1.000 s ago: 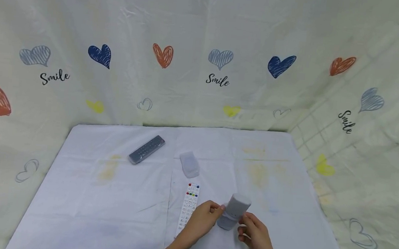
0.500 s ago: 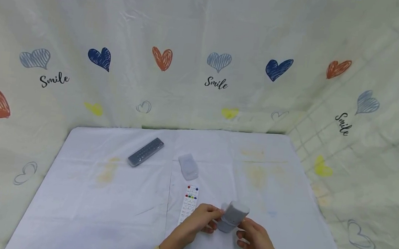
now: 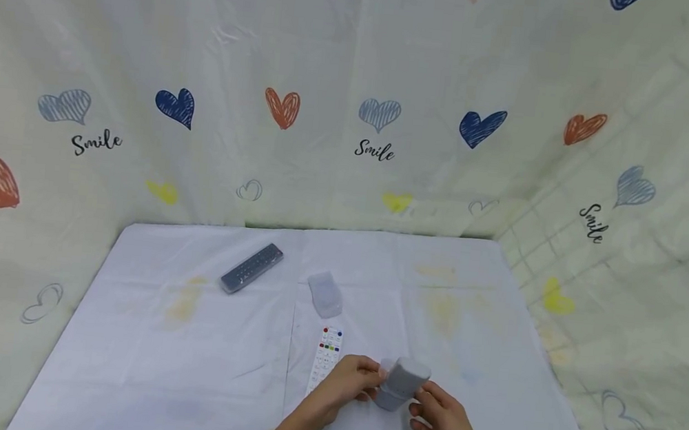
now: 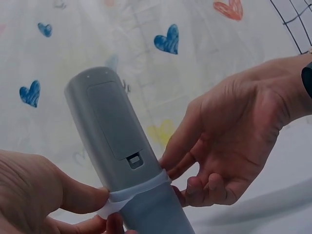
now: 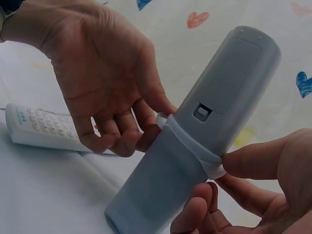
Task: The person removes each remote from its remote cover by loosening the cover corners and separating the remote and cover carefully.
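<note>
A grey remote control (image 3: 409, 375) stands up between my two hands, its back with the battery cover facing the wrist cameras. Its lower part sits inside a translucent sleeve (image 5: 158, 178), and the sleeve's rim wraps round the remote's middle. On the left side, my left hand (image 3: 348, 385) pinches that rim between thumb and fingers. My right hand (image 3: 446, 422) pinches the opposite edge of the rim, with the other fingers curled beside it. The remote's button face is hidden in both wrist views.
A white remote (image 3: 326, 360) with coloured buttons lies left of my hands, partly behind my left forearm. Farther back is another translucent sleeve (image 3: 326, 295), lying flat. A dark remote (image 3: 251, 268) lies at the back left of the white-covered table (image 3: 179, 379).
The whole head view has shifted down slightly. The grey remote's top stands lower between my hands; whether it tilted or slid deeper into the sleeve I cannot tell. Both hands keep their hold.
</note>
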`<state>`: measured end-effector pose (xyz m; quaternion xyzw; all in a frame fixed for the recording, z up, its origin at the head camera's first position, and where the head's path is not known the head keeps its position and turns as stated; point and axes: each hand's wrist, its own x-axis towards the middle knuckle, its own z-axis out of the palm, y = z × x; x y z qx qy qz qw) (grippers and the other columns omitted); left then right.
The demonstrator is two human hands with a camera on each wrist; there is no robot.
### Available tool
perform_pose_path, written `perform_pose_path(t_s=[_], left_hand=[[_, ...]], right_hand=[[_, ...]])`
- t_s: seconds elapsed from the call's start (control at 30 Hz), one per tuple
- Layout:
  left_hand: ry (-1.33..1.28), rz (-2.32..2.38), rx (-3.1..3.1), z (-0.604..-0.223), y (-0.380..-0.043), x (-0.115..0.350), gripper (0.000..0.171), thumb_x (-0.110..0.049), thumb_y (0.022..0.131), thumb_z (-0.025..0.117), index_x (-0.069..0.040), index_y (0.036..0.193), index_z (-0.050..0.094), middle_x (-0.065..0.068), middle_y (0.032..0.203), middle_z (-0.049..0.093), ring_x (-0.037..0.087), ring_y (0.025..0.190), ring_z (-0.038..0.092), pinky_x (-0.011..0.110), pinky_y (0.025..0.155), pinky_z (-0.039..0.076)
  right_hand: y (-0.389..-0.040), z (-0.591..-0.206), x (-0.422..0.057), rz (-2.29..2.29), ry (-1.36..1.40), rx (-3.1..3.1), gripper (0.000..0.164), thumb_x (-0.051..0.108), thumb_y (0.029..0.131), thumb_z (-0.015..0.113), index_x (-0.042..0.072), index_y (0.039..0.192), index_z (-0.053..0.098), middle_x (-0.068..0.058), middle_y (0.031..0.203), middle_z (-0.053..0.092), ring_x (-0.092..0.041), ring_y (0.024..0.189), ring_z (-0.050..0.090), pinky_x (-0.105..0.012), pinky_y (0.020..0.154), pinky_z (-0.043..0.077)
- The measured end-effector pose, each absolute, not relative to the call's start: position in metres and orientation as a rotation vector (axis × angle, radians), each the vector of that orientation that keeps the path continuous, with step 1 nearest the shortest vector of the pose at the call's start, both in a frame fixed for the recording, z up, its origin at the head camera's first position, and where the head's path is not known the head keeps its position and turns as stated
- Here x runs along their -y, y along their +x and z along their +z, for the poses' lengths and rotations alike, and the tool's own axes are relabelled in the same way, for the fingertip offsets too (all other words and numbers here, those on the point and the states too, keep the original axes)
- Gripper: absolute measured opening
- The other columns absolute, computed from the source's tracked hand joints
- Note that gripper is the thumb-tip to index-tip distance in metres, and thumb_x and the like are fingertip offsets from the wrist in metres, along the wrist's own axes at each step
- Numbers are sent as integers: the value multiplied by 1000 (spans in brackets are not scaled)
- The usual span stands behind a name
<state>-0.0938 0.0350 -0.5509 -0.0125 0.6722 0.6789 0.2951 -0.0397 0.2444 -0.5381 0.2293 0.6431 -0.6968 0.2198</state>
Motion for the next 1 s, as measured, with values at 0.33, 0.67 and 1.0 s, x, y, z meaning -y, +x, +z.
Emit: perform_pose_path(t_s=[0.33,0.67,1.0], left_hand=[[-33,1861,-1860,-553,-92,-40,22,-6,92,70,5,111,71,-1,83,66,11,77,57,25,70,46],[154,1708,-2194,-547,-96,-38,15,-16,89,76,-7,101,77,-7,79,68,5,66,55,21,58,43],[245,1609,-2418,-550,-94,-41,16,-7,81,72,-11,97,77,-12,75,67,-2,53,47,18,47,39]], right_hand=[[-38,-540,-236,-1923,807,-1969,20,19,104,64,3,115,69,0,90,68,-14,81,61,-30,72,57],[-41,-540,-229,-1761,823,-2226,25,20,102,68,-1,116,70,1,88,70,-14,74,58,-27,67,54],[-40,-542,-223,-1701,791,-2322,23,11,103,64,-7,118,66,-1,89,68,-10,67,52,-24,59,46]])
